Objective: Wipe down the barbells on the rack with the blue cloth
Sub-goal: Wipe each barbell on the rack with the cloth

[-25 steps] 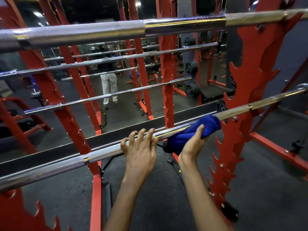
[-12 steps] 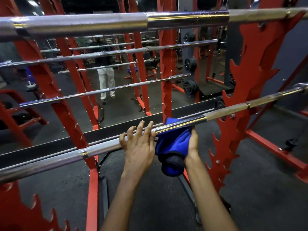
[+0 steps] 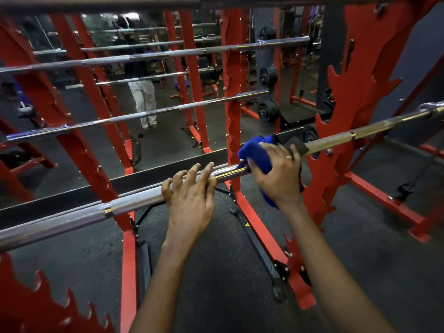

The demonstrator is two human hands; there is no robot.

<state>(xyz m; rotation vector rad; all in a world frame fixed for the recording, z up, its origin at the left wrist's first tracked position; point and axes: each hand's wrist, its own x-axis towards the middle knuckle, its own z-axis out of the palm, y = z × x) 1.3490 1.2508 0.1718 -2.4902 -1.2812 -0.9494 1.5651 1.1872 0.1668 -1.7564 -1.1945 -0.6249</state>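
At nine o'clock the near barbell [image 3: 134, 205] enters at the left edge and climbs toward three o'clock, resting in the notches of the red rack [image 3: 355, 109]. Your left hand [image 3: 189, 200] sits on it just left of centre, palm down, with the fingers [image 3: 192, 170] slightly spread and hooked over the top of the shaft, the thumb out of sight beneath. Just beside it, toward two o'clock, your right hand [image 3: 278, 174] presses the cloth [image 3: 252, 152] around the same bar; those fingers are curled and clamped on the blue fabric, which bunches above the knuckles and hangs below the wrist. A dark patch of the cloth pokes out at the fingertips, lying against the bar. Past the hand the shaft looks duller and runs through the right upright to a collar near three o'clock. From ten to one o'clock, further barbells [image 3: 149, 114] lie across the rack behind, in front of a mirror [image 3: 168, 135].
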